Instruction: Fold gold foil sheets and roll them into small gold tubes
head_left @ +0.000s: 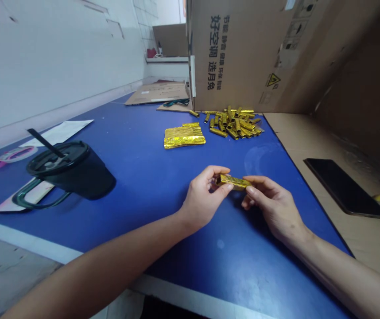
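A small folded gold foil piece (234,181) is held between both hands just above the blue table (143,177). My left hand (205,197) pinches its left end with thumb and fingers. My right hand (271,204) pinches its right end. Farther back lies a flat stack of gold foil sheets (184,135). Beyond it, a pile of several folded gold pieces (234,122) rests against a large cardboard box (243,48).
A dark lidded cup with straw and handle (68,173) lies at the left, with a tape roll (15,154) and white paper (60,131) behind it. A black phone (346,187) lies on cardboard (312,141) at the right. Flat cardboard (158,93) sits at the back.
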A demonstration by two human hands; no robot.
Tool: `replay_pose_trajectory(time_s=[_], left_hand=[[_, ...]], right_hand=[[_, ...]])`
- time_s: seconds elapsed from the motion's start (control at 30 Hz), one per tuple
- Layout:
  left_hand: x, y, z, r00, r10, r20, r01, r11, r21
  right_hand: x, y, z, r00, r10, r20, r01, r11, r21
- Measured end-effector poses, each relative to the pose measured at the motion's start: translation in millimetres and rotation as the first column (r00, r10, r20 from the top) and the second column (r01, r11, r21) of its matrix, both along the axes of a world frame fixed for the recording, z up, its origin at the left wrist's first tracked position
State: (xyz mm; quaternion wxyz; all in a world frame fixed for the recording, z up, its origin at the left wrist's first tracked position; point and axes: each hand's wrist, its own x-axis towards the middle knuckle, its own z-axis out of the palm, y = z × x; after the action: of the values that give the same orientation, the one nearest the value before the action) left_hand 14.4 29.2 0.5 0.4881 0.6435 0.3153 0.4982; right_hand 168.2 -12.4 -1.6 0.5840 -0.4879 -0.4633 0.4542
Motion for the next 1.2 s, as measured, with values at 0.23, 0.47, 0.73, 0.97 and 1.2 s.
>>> replay_pose_trajectory(time_s=[0.23,0.47,0.73,0.97,1.2], left_hand=[[-1,-13,8.8,0.994,0.023,-0.107,-0.003,0.982,0.186],[-3,-18,12.3,0.972,0.027,-0.235,0.077,0.903,0.422],[-2,-13,8.3,0.949,0.074,-0.306,0.051,0.923,0.381],[-4,-10,5.7,0.897,0.078,-0.434,0.101,0.922,0.373],[-2,-6,3.8,0.940,-0.032,-0.339,0.075,0.991,0.115]], right_hand=[[-3,-5,-1.3,0.982,0.163,0.090,-0.164,0.986,0.003],[-5,-7,0.2,0.955,0.249,0.159,-0.257,0.966,0.029],[-6,-10,-0.3,0.937,0.291,0.191,-0.299,0.954,0.014],[0,-5,-1.7,0.993,0.111,0.045,-0.113,0.992,0.050],[-2,-5,-1.1,0.999,0.046,0.011,-0.046,0.999,0.020]])
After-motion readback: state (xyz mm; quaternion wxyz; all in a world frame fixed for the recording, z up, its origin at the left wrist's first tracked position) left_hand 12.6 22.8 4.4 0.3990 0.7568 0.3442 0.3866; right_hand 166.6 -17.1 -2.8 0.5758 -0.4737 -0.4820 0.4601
